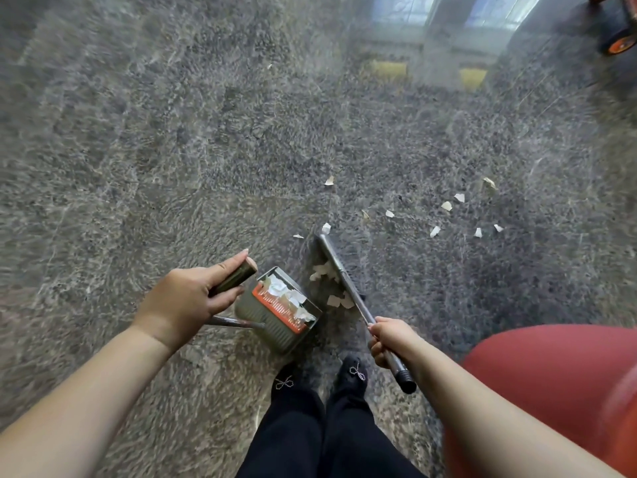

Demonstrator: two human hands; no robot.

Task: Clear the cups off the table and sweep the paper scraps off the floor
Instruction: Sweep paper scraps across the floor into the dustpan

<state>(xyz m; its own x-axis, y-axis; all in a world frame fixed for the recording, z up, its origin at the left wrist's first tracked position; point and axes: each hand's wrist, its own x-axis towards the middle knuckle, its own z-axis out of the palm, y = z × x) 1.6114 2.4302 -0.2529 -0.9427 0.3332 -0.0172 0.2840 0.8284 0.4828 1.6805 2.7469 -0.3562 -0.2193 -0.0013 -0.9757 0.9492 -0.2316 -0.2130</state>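
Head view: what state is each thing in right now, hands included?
Left hand: grips the dustpan handle.
Right hand: grips the broom handle.
Dustpan: on the floor, scraps inside.
Small scrap pile: beside the broom, not yet in the dustpan.
Loose scraps: scattered further out, unswept.

Indoor public or commercial space, likely a lobby or office hall. Polished grey speckled stone floor (172,150) reflects tall windows (448,15) far ahead of the hands. Orange-rimmed wheel (620,43) of some cart far beyond the right hand. Red rounded seat (551,374) just right of the right forearm. Exact type of place unclear.
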